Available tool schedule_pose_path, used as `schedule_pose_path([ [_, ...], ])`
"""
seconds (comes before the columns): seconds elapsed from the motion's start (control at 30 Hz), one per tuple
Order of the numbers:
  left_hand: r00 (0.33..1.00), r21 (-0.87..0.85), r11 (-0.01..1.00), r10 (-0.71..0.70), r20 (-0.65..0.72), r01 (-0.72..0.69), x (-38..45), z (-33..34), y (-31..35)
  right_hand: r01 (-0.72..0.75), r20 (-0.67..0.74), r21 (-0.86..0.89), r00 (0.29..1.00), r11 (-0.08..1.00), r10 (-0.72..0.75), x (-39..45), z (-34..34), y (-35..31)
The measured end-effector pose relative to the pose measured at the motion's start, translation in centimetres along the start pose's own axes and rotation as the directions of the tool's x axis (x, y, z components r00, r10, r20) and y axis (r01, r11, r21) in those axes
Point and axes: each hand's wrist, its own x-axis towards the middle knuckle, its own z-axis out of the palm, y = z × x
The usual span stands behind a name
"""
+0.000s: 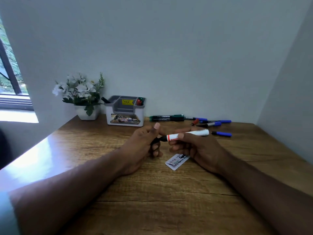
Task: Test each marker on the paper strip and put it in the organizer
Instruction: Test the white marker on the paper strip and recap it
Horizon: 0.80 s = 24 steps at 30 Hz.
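Both my forearms are bare from wrist to frame edge. My left hand (142,143) and right hand (194,146) wear no rings. A pale teal sleeve (7,216) edge covers my left upper arm.

The left hand (145,141) hides the black cap end of the white marker (188,134). The right hand (194,148) covers part of the paper strip (176,161), whose scribbles are too small to read. The organizer (125,111) label is blurred.

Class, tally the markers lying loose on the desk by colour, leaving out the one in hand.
Green markers: 2
Blue markers: 4
Red marker: 1
Total: 7
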Motion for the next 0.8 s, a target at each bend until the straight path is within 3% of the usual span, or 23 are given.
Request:
schedule_pose_path([
  [0.27,1.000,-0.035,0.999,0.001,0.017,0.000,0.2,-0.1,0.1,0.121,-0.059,-0.175,0.989,0.977,-0.133,0.4,1.1,0.0],
  [0.53,0.999,-0.092,0.996,-0.011,0.047,0.015,0.8,-0.5,0.1,0.147,-0.108,-0.147,0.981,0.978,-0.164,0.6,2.1,-0.1],
  [0.8,0.996,-0.229,0.971,-0.051,0.072,0.067,1.0,-1.1,0.2,0.182,-0.117,-0.237,0.970,0.954,-0.214,1.1,2.6,-0.5],
])
